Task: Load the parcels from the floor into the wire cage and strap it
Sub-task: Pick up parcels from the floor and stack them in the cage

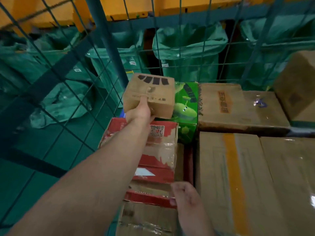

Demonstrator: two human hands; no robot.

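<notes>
left hand holds small brown box from below, thumb pressed on its near face, above green carton by wire cage back-left corner. looks light and stiff, so an underside grip suits. right hand fingers curled at red carton edge, grip unclear.

A green tiled floor spreads on the left, crossed by a darker stripe. Green sacks hang open in a row at the back under yellow panels; a crumpled sack lies on the floor. Dim, greenish light
</notes>
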